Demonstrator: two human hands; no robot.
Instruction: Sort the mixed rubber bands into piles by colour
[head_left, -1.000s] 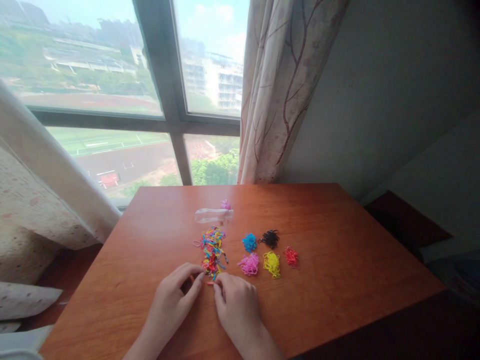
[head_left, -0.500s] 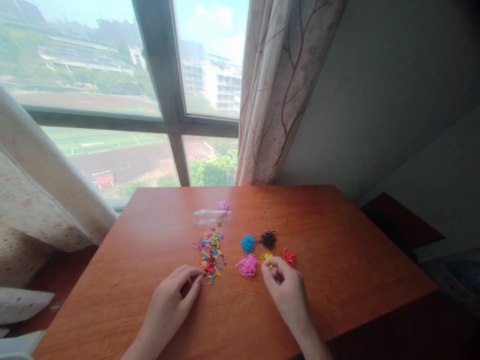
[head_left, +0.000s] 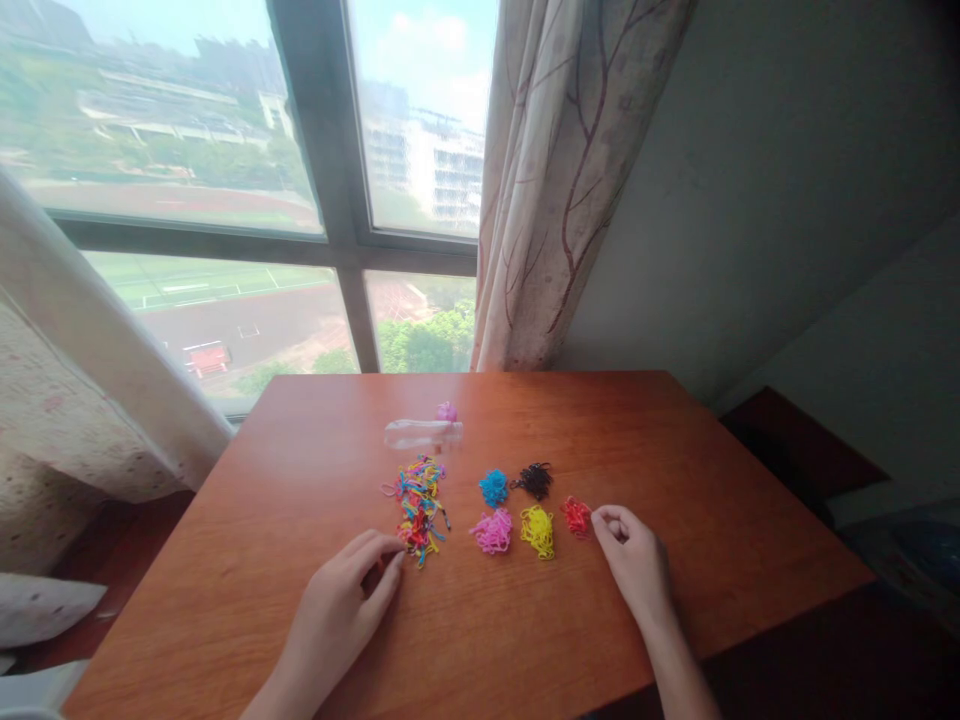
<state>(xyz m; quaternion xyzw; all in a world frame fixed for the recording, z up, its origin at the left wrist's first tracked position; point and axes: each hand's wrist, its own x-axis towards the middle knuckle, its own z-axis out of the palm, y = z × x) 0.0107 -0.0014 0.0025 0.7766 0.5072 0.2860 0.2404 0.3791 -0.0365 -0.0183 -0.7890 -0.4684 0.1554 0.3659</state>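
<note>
A mixed pile of small colourful elastic bands (head_left: 421, 505) lies left of the table's middle. My left hand (head_left: 360, 580) rests at its near left edge, thumb and forefinger brought close together at the bands; whatever is between them is too small to name. Right of that pile are single-colour heaps: blue (head_left: 493, 487), black (head_left: 534, 481), pink (head_left: 492, 531), yellow (head_left: 538, 531) and red (head_left: 576, 517). My right hand (head_left: 634, 555) is at the right side of the red heap, fingers pinched together. Anything inside that pinch is hidden.
A clear plastic container (head_left: 422, 433) lies on its side behind the mixed pile, with a pink object (head_left: 447, 411) at its right end. The wooden table (head_left: 300, 450) stands against a window, between a left curtain (head_left: 97, 340) and a right curtain (head_left: 555, 200).
My right hand has moved right, from over the yellow heap to beside the red one, and the yellow heap now shows fully. The left hand has stayed at the mixed pile.
</note>
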